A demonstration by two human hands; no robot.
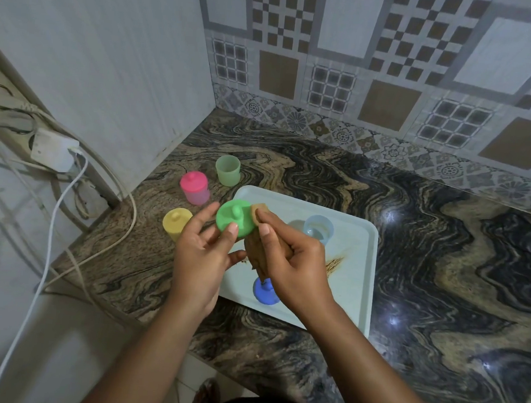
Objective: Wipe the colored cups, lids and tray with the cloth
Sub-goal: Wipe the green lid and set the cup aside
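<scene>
My left hand (pixel 201 253) holds a green lid (pixel 234 219) by its edge, thumb on the rim, above the left end of the pale blue tray (pixel 357 272). My right hand (pixel 288 263) grips a brown cloth (pixel 255 248) and presses its tip against the lid's right edge. On the tray stand a clear blue cup (pixel 318 229) and, partly hidden under my right hand, a blue lid (pixel 265 292). A brown smear (pixel 335 262) marks the tray. Left of the tray stand a green cup (pixel 227 170) without a lid, a pink lidded cup (pixel 194 187) and a yellow lidded cup (pixel 176 223).
The marbled stone counter (pixel 445 247) meets a tiled wall behind and a white panel on the left. A charger (pixel 53 154) and several cables (pixel 49 232) hang at the left counter edge. The counter's front edge runs diagonally below the tray.
</scene>
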